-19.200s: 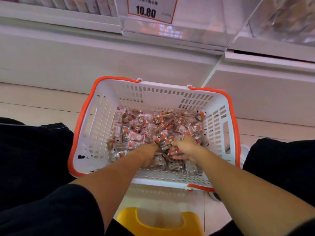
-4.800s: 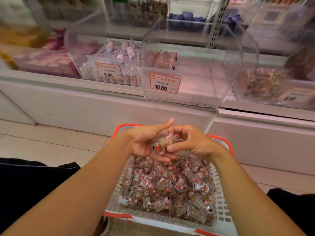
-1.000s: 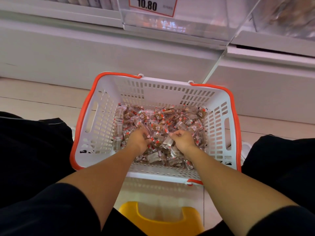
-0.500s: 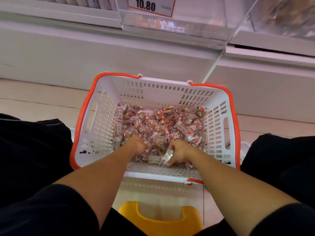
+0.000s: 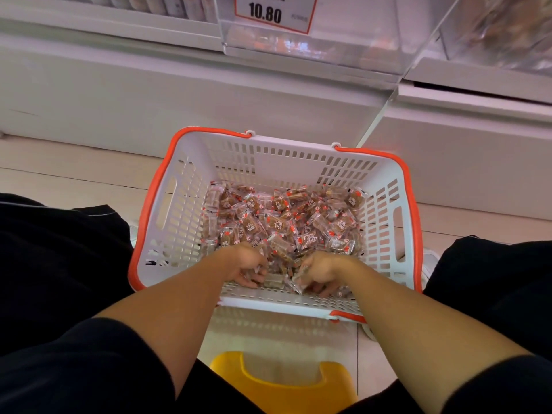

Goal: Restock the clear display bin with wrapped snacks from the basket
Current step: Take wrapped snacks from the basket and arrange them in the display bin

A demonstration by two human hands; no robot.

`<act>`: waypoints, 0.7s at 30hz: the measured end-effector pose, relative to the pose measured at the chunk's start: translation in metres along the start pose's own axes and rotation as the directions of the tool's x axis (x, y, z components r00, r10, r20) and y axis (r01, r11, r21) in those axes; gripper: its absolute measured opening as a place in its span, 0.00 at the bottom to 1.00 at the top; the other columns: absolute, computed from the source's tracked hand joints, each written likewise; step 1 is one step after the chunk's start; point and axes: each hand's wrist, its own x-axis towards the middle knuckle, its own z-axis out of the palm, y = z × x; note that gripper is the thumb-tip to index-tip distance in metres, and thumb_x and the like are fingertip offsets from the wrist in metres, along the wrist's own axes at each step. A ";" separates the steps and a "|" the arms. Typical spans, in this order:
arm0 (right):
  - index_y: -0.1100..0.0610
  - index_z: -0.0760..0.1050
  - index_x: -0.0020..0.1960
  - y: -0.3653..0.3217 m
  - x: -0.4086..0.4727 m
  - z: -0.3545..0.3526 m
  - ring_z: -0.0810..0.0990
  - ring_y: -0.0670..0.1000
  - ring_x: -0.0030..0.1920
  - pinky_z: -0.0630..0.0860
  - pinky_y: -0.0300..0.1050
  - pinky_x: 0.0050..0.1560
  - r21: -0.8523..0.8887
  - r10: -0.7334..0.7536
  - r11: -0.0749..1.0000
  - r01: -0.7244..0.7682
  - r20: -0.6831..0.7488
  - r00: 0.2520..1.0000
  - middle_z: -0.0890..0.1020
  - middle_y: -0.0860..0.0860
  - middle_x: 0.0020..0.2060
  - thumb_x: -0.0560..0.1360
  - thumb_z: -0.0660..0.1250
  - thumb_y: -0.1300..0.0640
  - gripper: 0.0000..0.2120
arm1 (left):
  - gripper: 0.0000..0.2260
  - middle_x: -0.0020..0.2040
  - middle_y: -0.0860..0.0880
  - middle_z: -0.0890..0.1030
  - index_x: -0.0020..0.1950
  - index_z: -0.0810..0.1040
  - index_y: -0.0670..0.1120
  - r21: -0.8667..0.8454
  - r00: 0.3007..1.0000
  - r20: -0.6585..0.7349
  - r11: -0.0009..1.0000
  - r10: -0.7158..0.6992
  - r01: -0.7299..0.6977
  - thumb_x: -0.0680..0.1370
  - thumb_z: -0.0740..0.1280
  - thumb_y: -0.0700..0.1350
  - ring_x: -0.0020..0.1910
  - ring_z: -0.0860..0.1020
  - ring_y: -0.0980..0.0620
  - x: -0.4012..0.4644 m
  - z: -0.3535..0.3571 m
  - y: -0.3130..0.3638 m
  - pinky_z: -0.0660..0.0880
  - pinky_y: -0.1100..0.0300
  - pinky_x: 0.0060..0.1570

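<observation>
A white slatted basket (image 5: pixel 182 204) with an orange rim sits on the floor between my knees. A heap of clear-wrapped brown snacks (image 5: pixel 283 219) with red labels fills its bottom. My left hand (image 5: pixel 246 265) and my right hand (image 5: pixel 318 271) are both down at the near edge of the heap, fingers curled into the wrappers and closing on some of them. The fingertips are partly hidden among the snacks. The clear display bin (image 5: pixel 313 49) with a 10.80 price tag hangs above on the shelf, only its lower front in view.
White cabinet fronts (image 5: pixel 149 94) stand behind the basket. A second clear bin (image 5: pixel 501 34) with brown goods sits at the top right. A yellow stool (image 5: pixel 283 383) shows between my legs. Pale floor tiles (image 5: pixel 59 180) lie left and right of the basket.
Both hands have dragged back through the heap toward the basket's near wall and dug lower, curling around wrappers. The basket has not moved.
</observation>
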 end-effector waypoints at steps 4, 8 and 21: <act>0.52 0.80 0.53 -0.001 0.003 0.000 0.82 0.54 0.54 0.82 0.51 0.54 0.028 -0.003 1.000 0.001 0.069 0.998 0.83 0.54 0.55 0.77 0.71 0.60 0.07 | 0.04 0.40 0.47 0.73 0.54 0.73 0.41 -0.051 1.000 0.020 0.999 0.002 -0.001 0.82 0.61 0.41 0.38 0.74 0.53 0.000 0.005 0.003 0.82 0.48 0.49; 0.51 0.79 0.55 -0.002 0.005 0.005 0.76 0.52 0.47 0.76 0.48 0.51 0.057 -0.002 0.998 -0.009 0.184 0.983 0.81 0.54 0.50 0.79 0.65 0.60 0.08 | 0.05 0.43 0.47 0.73 0.56 0.73 0.43 -0.160 0.997 0.079 0.987 0.011 0.002 0.81 0.61 0.39 0.42 0.74 0.52 -0.003 0.006 0.006 0.81 0.49 0.48; 0.56 0.81 0.59 -0.007 0.001 -0.001 0.81 0.50 0.48 0.83 0.46 0.48 0.193 -0.119 0.977 0.088 0.152 0.981 0.83 0.51 0.51 0.75 0.73 0.63 0.13 | 0.07 0.33 0.49 0.70 0.51 0.72 0.42 -0.112 0.995 0.102 0.994 0.017 -0.006 0.83 0.60 0.46 0.30 0.68 0.55 0.000 0.006 0.006 0.69 0.62 0.30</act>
